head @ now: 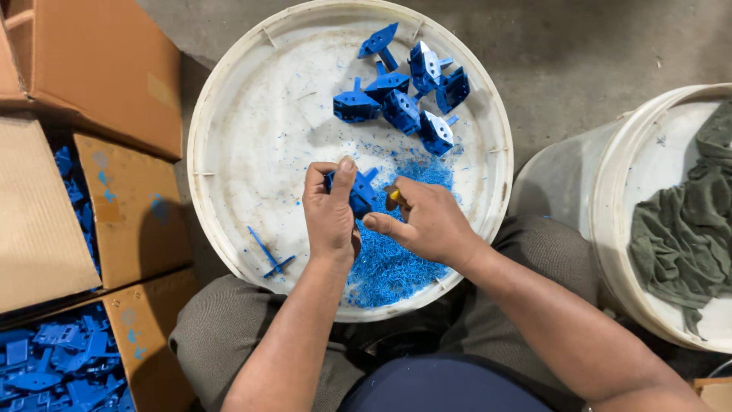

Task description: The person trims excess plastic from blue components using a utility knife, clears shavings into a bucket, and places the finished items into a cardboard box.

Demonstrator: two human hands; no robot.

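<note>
A blue plastic part [358, 192] is gripped in the left hand [332, 214], fingers closed round it, over the near middle of a white round tray [229, 114]. A small yellow-handled tool [394, 196] is pinched in the closed right hand [427, 221] and set against the part, apparently so that shavings fall into the tray. A heap of blue shavings [393, 263] is seen beneath. About seven parts [404, 88] are clustered at the far side, apart from the heap; one blue offcut [271, 252] lies near left. Two cardboard boxes [46, 366] of parts stand left, one white bucket [610, 206] with a grey rag [682, 229] right.
</note>
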